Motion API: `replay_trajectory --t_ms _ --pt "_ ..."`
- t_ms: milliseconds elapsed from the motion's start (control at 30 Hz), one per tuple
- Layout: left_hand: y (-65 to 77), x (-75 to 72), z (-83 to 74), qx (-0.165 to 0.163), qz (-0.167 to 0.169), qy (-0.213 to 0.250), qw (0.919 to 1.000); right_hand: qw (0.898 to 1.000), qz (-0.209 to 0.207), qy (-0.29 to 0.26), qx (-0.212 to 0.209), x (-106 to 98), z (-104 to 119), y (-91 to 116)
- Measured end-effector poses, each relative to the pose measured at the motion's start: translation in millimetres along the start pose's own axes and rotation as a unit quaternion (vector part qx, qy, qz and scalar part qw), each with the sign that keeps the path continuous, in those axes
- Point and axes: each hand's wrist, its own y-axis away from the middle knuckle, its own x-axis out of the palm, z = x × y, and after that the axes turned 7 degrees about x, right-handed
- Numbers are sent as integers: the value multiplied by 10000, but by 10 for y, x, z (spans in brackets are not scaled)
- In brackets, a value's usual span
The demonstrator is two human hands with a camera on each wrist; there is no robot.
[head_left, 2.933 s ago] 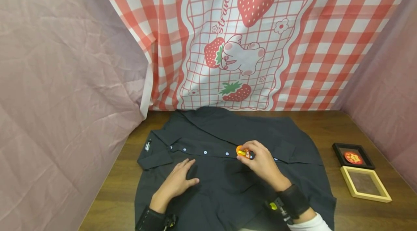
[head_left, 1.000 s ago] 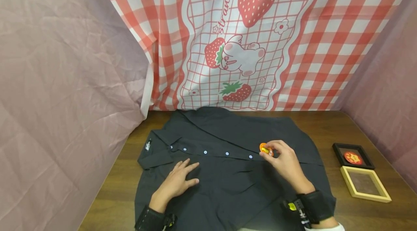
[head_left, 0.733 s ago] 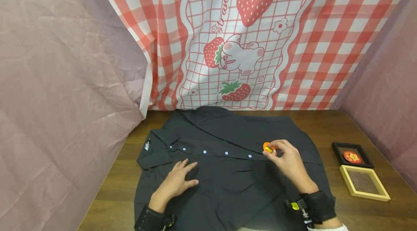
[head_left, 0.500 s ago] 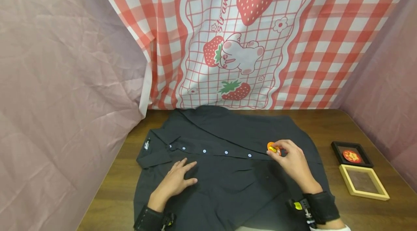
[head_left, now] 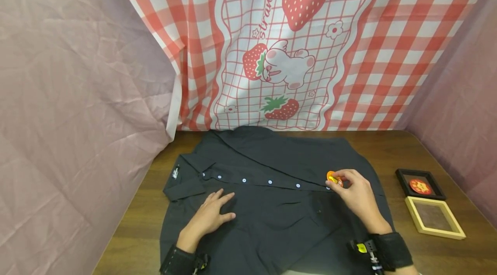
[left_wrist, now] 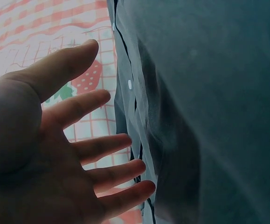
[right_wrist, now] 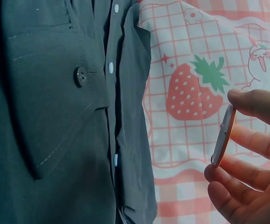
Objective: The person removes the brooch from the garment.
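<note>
A dark button-up shirt (head_left: 264,223) lies spread on the wooden table, collar to the left, with a row of pale buttons (head_left: 270,182) along its front strip. My right hand (head_left: 359,195) pinches a round orange badge (head_left: 331,176) between thumb and fingers, just above the lower end of that row. In the right wrist view the badge (right_wrist: 224,135) appears edge-on, its pale back towards the shirt, apart from the cloth. Over the near left part of the shirt, my left hand (head_left: 207,214) has its fingers spread and holds nothing; whether it touches the cloth is unclear.
On the right of the table (head_left: 438,160) a black frame (head_left: 402,184) holds a round red badge (head_left: 420,186). A pale wooden frame (head_left: 417,221) lies directly in front of it. Strawberry-print cloth (head_left: 248,107) hangs behind; pink cloth hangs at both sides.
My right hand has moved right along the button row, carrying the orange badge from near the shirt's middle to its lower end. The left hand has stayed nearly still.
</note>
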Motion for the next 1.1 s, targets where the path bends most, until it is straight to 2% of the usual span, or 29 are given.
replay_trajectory --t_ms 167,567,733,967,1100 --pt "-6 8 13 -24 -87 -57 9999 10000 -15 33 72 -19 -22 18" --pt "15 7 2 -66 -33 -29 10000 9997 -44 111 223 -83 -84 34" --pt "19 4 1 -114 -88 3 9999 9996 -126 143 204 -104 -116 42" --pt "21 1 -8 -139 -39 5 9999 9995 -225 223 -73 -159 -138 0" --pt "9 -21 -11 -99 -95 -2 9999 9993 -240 269 -43 -202 -154 -25"
